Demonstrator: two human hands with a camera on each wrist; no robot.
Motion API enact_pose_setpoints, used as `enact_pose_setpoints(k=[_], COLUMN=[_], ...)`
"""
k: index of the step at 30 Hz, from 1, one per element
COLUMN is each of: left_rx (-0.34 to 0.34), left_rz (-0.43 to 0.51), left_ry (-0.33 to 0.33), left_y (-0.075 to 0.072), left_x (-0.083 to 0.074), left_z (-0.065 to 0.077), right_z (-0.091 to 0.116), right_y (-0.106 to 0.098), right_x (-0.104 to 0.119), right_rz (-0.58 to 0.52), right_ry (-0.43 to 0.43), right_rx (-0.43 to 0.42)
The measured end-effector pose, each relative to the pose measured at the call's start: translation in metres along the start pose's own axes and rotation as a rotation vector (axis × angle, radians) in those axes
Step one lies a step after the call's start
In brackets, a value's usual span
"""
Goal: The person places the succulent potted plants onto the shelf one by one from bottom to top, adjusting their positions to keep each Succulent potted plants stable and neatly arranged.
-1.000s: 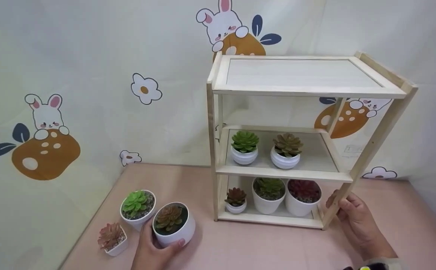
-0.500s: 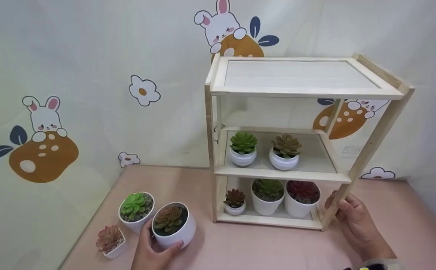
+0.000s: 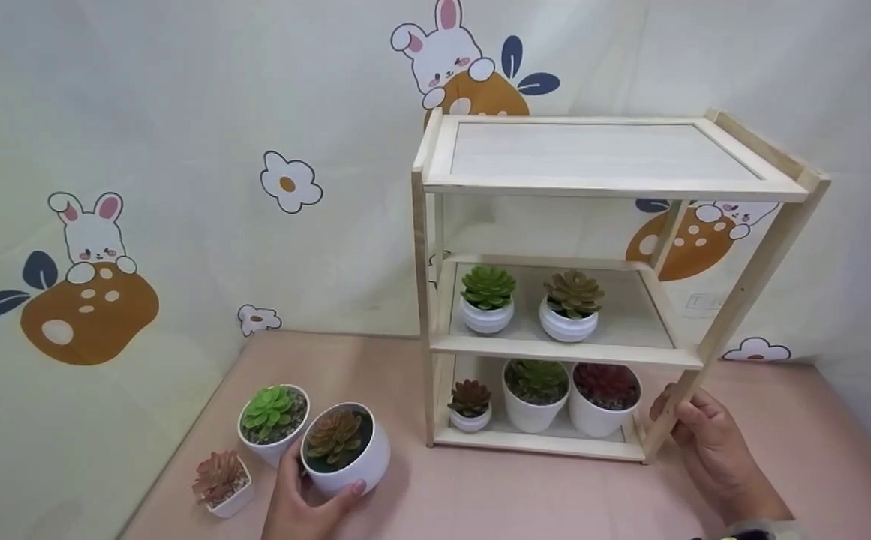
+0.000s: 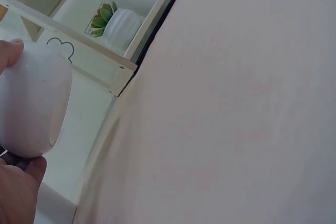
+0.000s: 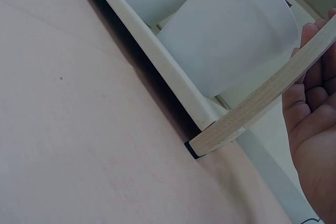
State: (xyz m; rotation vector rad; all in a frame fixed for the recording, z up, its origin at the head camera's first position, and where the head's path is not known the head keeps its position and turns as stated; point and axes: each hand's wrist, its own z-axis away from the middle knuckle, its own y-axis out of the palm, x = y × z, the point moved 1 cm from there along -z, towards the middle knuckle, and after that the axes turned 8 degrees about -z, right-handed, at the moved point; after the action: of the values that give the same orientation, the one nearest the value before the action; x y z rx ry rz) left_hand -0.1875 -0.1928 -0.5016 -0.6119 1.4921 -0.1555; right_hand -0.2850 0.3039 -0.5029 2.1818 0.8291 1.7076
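My left hand (image 3: 304, 499) grips a round white pot (image 3: 364, 461) with a brown succulent (image 3: 335, 436), thumb on its near side. The pot tips a little to the left; whether its base touches the table I cannot tell. In the left wrist view, fingers hold that same pot (image 4: 37, 100) from both ends. At the wooden shelf rack (image 3: 566, 351), my right hand (image 3: 720, 454) holds the lower part of the right front post (image 3: 739, 292). The right wrist view shows the palm (image 5: 323, 145) behind that post (image 5: 262, 98), its fingertips partly hidden.
Beside the left hand stand a bright green succulent pot (image 3: 274, 427) and a small square pot (image 3: 232, 495) with a pink succulent. The middle shelf bears two small pots (image 3: 488, 316); three pots (image 3: 533, 409) are on the bottom one. A patterned curtain (image 3: 345, 255) hangs behind the table (image 3: 525, 502).
The pot in my left hand has shifted very slightly left. My right hand keeps its place on the post; the head view sways a little.
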Motion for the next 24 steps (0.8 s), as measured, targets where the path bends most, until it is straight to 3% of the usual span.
enact_pose_setpoints(k=[10,16,24], left_rx=[0.005,0.048,0.108], left_rz=[0.051,0.034,0.074], left_ry=[0.029,-0.008,-0.032], left_y=[0.002,0.004,0.014], left_x=[-0.004,-0.014,-0.030], left_z=[0.003,0.009,0.020], right_z=[0.001,0.000,0.001], right_y=[0.002,0.003,0.003], right_x=[-0.001,-0.001,-0.001], right_rz=[0.011,0.068,0.080], right_ry=[0.005,0.031,0.032], right_rx=[-0.054,-0.108,-0.111])
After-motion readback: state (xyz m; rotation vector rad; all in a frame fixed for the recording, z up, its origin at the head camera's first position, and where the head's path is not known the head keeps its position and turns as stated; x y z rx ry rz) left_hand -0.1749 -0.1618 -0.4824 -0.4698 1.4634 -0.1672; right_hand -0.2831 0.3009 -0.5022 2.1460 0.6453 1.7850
